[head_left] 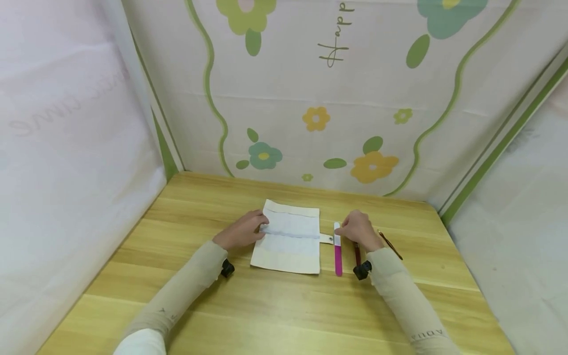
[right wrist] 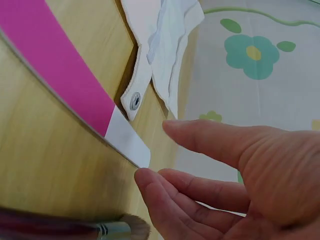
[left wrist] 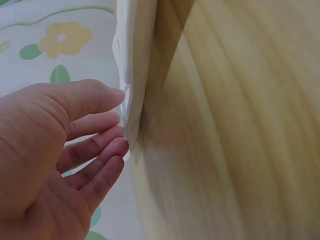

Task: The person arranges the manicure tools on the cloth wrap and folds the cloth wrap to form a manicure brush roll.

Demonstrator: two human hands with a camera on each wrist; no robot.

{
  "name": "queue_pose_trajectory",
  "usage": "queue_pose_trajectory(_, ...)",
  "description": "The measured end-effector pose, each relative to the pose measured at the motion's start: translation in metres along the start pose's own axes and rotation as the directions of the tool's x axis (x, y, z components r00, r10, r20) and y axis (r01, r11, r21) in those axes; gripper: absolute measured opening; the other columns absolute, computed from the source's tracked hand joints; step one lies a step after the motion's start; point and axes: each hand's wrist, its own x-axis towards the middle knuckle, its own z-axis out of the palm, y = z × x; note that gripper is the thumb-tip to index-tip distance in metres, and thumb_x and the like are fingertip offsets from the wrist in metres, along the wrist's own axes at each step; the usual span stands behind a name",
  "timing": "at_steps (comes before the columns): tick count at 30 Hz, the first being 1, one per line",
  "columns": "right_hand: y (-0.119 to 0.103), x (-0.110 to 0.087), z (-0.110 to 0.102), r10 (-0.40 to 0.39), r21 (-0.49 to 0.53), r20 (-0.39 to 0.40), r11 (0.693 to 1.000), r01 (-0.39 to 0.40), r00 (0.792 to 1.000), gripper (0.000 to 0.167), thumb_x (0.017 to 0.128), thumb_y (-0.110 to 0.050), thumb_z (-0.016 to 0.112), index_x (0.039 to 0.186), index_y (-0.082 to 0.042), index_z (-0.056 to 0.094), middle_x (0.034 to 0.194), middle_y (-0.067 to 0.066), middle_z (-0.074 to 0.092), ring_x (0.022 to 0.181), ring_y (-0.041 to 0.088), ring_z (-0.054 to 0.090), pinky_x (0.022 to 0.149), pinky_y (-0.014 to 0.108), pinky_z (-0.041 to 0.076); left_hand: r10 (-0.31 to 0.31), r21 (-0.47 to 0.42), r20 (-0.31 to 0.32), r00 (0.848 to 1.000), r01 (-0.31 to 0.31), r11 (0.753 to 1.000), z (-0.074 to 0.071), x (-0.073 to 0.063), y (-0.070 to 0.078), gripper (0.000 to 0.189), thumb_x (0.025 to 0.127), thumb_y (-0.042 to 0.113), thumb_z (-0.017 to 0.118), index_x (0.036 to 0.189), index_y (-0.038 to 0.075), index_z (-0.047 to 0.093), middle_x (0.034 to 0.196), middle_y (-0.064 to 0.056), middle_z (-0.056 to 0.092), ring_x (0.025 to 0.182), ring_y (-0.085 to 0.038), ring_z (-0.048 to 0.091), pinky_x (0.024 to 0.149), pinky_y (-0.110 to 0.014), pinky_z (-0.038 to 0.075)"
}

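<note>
An off-white folding pouch (head_left: 288,264) lies spread flat on the table, with pale inner panels and a snap tab (head_left: 326,239) on its right side. My left hand (head_left: 243,230) is at the pouch's left edge; in the left wrist view its loosely bent fingertips (left wrist: 118,146) meet that edge. Just right of the tab lies a pink-and-white nail file (head_left: 338,259). My right hand (head_left: 357,229) is over its white end. In the right wrist view, the thumb is apart from the file and a fingertip is beside its tip; whether it touches is unclear.
A brush with a dark red handle (head_left: 357,254) lies partly under my right wrist. Farther right is a thin dark-and-gold tool (head_left: 391,245), its kind unclear. The wooden table (head_left: 275,315) is bordered by flower-printed white cloth (head_left: 284,84) behind and plain-looking cloth on both sides.
</note>
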Motion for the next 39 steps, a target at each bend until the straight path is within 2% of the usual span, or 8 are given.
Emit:
queue_pose_trajectory(3,-0.003,0.006,0.003,0.010,-0.028,-0.007,1.000,-0.010,1.000,0.059,0.087,-0.017,0.084,0.045,-0.017,0.042,0.045,-0.009,0.025,0.045,0.008,0.022,0.044,0.023,0.025,0.018,0.027,0.001,1.000,-0.018,0.999,0.000,0.003,-0.001,0.019,0.097,0.000,0.068,0.115,-0.004,0.072,0.113,-0.016,0.069,0.098,-0.025,0.062,0.089,-0.039,0.055)
queue_pose_trajectory(7,-0.004,0.012,0.008,0.069,-0.037,-0.012,0.997,-0.070,0.998,0.059,0.084,-0.017,0.087,0.047,-0.017,0.041,0.047,-0.007,0.027,0.046,0.010,0.026,0.045,0.025,0.029,0.025,0.051,0.020,1.000,-0.026,0.998,0.000,0.005,-0.004,0.011,0.096,0.000,0.069,0.106,-0.002,0.073,0.103,-0.013,0.067,0.088,-0.018,0.055,0.081,-0.033,0.051)
queue_pose_trajectory(12,-0.005,0.018,0.011,0.104,-0.074,-0.035,0.992,-0.107,0.994,0.054,0.078,-0.015,0.091,0.057,-0.015,0.041,0.053,-0.003,0.034,0.052,0.015,0.039,0.051,0.028,0.039,0.017,0.033,0.020,1.000,-0.018,0.999,0.001,0.007,-0.006,0.008,0.096,-0.001,0.070,0.103,-0.001,0.074,0.100,-0.012,0.067,0.087,-0.018,0.055,0.079,-0.032,0.051)
queue_pose_trajectory(20,-0.013,0.017,0.012,0.159,-0.090,-0.021,0.983,-0.160,0.987,0.054,0.075,-0.008,0.089,0.066,-0.013,0.036,0.062,0.003,0.041,0.058,0.019,0.047,0.051,0.029,0.042,0.016,-0.029,0.023,1.000,-0.016,0.999,0.001,0.005,-0.006,0.007,0.095,-0.001,0.071,0.101,-0.002,0.074,0.100,-0.014,0.068,0.087,-0.022,0.057,0.079,-0.032,0.051)
queue_pose_trajectory(24,-0.018,0.019,0.009,0.165,-0.103,-0.012,0.981,-0.165,0.986,0.044,0.074,-0.005,0.087,0.067,-0.010,0.045,0.062,0.005,0.048,0.057,0.019,0.050,0.050,0.028,0.043,0.021,-0.042,0.004,1.000,-0.020,0.999,-0.001,0.003,-0.005,0.007,0.094,-0.002,0.071,0.101,-0.003,0.074,0.100,-0.014,0.068,0.087,-0.023,0.058,0.078,-0.035,0.052)
queue_pose_trajectory(30,-0.020,0.022,0.005,0.178,-0.112,0.038,0.979,-0.173,0.983,0.025,0.076,-0.005,0.088,0.078,0.002,0.065,0.067,0.014,0.065,0.057,0.021,0.058,0.051,0.028,0.046,-0.014,-0.049,0.016,1.000,0.014,0.999,-0.002,0.004,-0.004,0.009,0.095,-0.001,0.070,0.103,-0.002,0.073,0.101,-0.013,0.067,0.088,-0.024,0.057,0.079,-0.032,0.050)
queue_pose_trajectory(34,-0.021,0.024,0.004,0.206,-0.106,0.073,0.975,-0.197,0.976,0.024,0.078,-0.006,0.089,0.085,0.005,0.069,0.076,0.021,0.074,0.059,0.022,0.067,0.052,0.028,0.050,-0.009,-0.035,0.015,1.000,0.010,0.999,-0.002,0.004,-0.003,0.008,0.095,-0.001,0.070,0.102,-0.002,0.073,0.100,-0.013,0.067,0.087,-0.022,0.055,0.078,-0.031,0.048)
queue_pose_trajectory(39,-0.017,0.024,0.006,0.225,-0.072,0.074,0.973,-0.220,0.972,0.028,0.078,-0.010,0.091,0.088,0.006,0.070,0.075,0.016,0.071,0.062,0.022,0.065,0.055,0.029,0.050,-0.023,-0.020,0.023,0.999,0.023,1.000,0.000,0.004,-0.003,0.007,0.096,0.000,0.070,0.101,0.000,0.074,0.101,-0.012,0.068,0.088,-0.018,0.054,0.081,-0.031,0.050)
